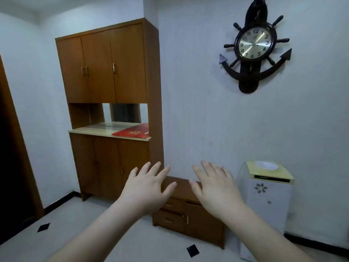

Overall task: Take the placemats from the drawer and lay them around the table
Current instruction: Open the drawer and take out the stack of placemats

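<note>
You are looking at a pale tiled floor [98,224]; a low wooden cabinet [190,220] and a tall cupboard [109,110] are standing at its far edge.

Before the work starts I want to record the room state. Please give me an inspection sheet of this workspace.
Surface: tiled floor with black diamond inlays; no table in view.
Job's things: low cabinet, two drawers shut; placemats not seen.
Clutter: red folder on the tall cupboard counter.
Grippers: left hand and right hand open, fingers spread, holding nothing.
Cables: nothing seen.
Surroundings: anchor clock on the wall; water dispenser right of the low cabinet.
</note>
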A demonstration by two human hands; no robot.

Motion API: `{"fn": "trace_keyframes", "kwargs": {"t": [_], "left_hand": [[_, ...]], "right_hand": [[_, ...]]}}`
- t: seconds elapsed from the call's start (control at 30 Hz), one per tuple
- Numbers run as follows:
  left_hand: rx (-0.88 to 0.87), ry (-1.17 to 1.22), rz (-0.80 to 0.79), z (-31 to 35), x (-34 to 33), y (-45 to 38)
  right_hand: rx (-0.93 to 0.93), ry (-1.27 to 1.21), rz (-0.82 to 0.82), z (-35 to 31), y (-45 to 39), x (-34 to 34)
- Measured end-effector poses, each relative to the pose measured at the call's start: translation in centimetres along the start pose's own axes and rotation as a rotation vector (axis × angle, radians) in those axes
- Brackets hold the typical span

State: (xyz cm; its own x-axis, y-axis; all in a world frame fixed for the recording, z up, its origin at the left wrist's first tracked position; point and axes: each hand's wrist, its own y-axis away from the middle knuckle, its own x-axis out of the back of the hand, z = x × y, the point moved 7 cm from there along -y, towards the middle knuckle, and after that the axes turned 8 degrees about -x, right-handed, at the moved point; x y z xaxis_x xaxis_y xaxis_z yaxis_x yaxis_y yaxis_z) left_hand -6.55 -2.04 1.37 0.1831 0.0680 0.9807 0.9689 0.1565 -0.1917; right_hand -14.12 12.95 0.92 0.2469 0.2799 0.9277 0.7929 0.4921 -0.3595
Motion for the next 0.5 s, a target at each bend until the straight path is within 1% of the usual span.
{"fn": "trace_keyframes", "kwargs": {"t": [0.1, 0.23, 0.37, 0.5], "left_hand": [[0.004, -0.079, -0.019, 0.2, -1.1, -3.4], [0.001, -0.128, 0.014, -0.7, -2.2, -6.6], [0.025, -0.128, 0.039, -3.1, -3.5, -9.3], [0.058, -0.115, 0.078, -6.8, -5.0, -11.9]], "right_hand": [[-0.003, -0.011, 0.043, 1.7, -3.2, -1.2], [0.033, -0.037, 0.013, 1.9, -6.7, -3.5], [0.063, -0.034, -0.033, 0.8, -10.2, -5.9], [0.057, -0.038, -0.059, -1.4, -13.9, -8.4]]}}
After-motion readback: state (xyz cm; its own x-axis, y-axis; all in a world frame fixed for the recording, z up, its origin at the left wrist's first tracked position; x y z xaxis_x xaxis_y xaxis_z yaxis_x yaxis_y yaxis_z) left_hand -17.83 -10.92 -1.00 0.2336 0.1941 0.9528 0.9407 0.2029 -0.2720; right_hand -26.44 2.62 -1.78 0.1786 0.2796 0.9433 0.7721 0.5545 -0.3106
